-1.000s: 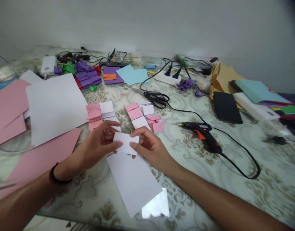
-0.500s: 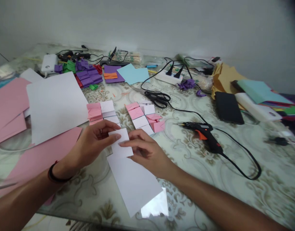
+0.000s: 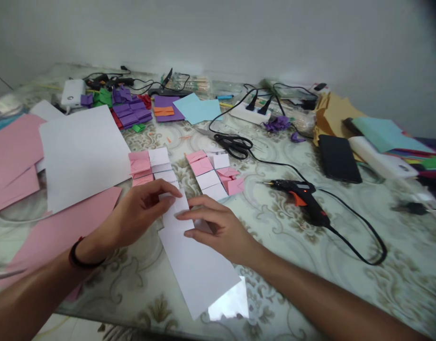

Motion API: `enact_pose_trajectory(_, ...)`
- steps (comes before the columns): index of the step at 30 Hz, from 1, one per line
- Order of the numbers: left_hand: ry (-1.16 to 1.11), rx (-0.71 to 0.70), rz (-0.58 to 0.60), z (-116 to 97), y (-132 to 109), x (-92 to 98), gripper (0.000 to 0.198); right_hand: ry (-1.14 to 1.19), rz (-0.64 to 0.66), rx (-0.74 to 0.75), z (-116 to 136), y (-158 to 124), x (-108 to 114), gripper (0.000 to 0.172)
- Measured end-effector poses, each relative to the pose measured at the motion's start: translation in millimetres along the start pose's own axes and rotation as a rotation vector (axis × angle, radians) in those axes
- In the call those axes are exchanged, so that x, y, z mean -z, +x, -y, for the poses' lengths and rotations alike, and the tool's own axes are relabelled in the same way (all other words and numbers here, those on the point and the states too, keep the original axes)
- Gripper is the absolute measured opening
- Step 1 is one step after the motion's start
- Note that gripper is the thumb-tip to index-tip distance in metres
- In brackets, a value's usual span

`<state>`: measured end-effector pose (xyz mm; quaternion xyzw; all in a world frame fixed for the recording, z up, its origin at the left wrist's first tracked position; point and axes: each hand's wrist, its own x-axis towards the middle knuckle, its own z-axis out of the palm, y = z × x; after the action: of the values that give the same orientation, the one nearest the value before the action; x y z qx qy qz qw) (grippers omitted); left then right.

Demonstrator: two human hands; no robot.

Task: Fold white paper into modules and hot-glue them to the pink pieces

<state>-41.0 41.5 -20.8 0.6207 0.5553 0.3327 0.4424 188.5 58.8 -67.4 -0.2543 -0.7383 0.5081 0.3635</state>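
Note:
A small white paper piece [image 3: 175, 211] lies at the top end of a long white paper strip [image 3: 198, 267] on the table. My left hand [image 3: 138, 213] presses its fingertips on the piece's left edge. My right hand [image 3: 218, 228] lies flat over its right side, fingers stretched toward the left hand. Just beyond the hands sit two folded pink and white paper modules, one on the left [image 3: 150, 166] and one on the right [image 3: 214, 173].
A black and orange glue gun [image 3: 299, 194] with its cord lies to the right, scissors [image 3: 234, 144] behind. White sheet [image 3: 83, 154] and pink sheets [image 3: 58, 232] lie left. Purple folded papers [image 3: 131, 113], a power strip [image 3: 248, 113], a phone [image 3: 339, 158] and coloured paper stacks [image 3: 385, 135] crowd the back.
The small white piece, held up between both hands a second ago, has been turned and laid down on the strip's top end, and both hands now press it flat.

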Motion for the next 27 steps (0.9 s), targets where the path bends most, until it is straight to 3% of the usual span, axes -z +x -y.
enact_pose_trajectory(6,-0.044,0.036,0.105,-4.8,-2.8,2.1,0.014,0.062,-0.028,0.01,-2.2,0.2,-0.1,0.03)
enact_pose_trajectory(11,-0.136,-0.088,0.192,-4.6,-3.0,3.8,0.023,0.121,-0.068,-0.037,-5.1,1.0,0.9,0.026)
enact_pose_trajectory(18,-0.189,-0.135,0.139,-1.5,-2.8,1.3,0.012,0.212,-0.14,-0.132,-2.1,5.3,4.6,0.023)
enact_pose_trajectory(22,-0.138,-0.167,0.11,2.7,-2.7,-1.8,0.021,0.246,-0.196,-0.193,1.0,7.0,6.2,0.018)
enact_pose_trajectory(27,-0.089,-0.204,0.014,5.3,-1.2,-6.4,0.004,0.294,-0.226,-0.211,0.3,7.7,5.5,0.016)
